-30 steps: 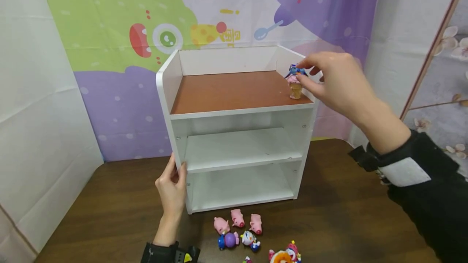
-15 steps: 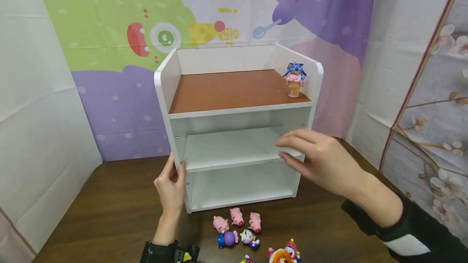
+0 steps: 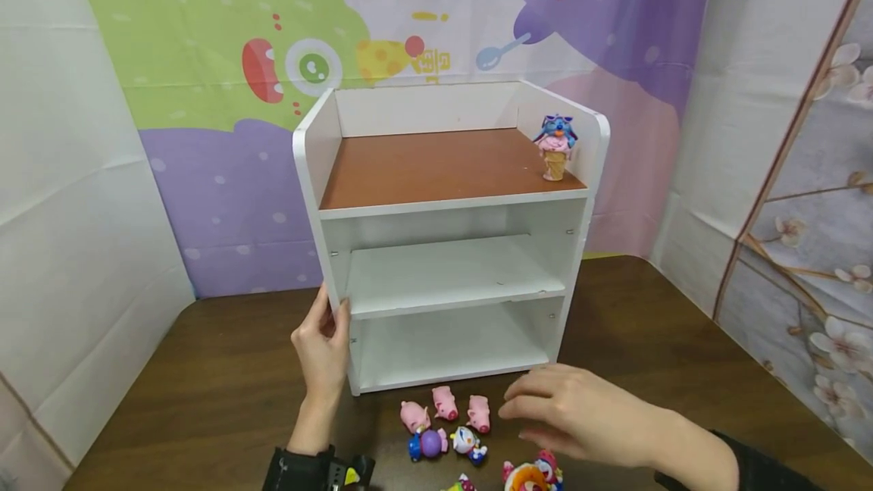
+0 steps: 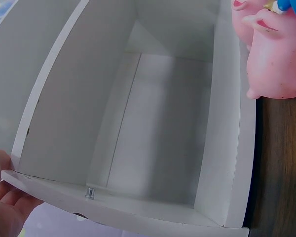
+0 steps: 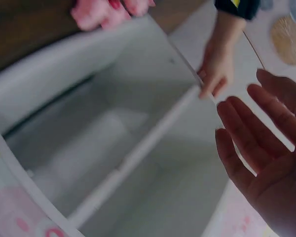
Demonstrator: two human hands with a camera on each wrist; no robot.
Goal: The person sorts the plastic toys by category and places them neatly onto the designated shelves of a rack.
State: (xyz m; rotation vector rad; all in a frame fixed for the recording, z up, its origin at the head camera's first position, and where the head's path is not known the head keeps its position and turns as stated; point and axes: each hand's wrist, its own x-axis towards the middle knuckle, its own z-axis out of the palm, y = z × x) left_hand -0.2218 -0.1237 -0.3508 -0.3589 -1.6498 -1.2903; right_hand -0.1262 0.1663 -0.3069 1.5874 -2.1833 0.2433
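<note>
With fingers of right hand (image 3: 580,409) loosely extended, empty, hovers near pink pig (image 3: 479,414). With left hand (image 3: 322,351), pinches side of white shelf (image 3: 453,204).

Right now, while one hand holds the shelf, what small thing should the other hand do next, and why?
Perhaps the right hand should pinch the nearest pink pig: the hand is open and empty, its fingertips near that pig. The left hand grips the side of the white shelf unit, where one ice-cream-cone figure stands on top.
</note>
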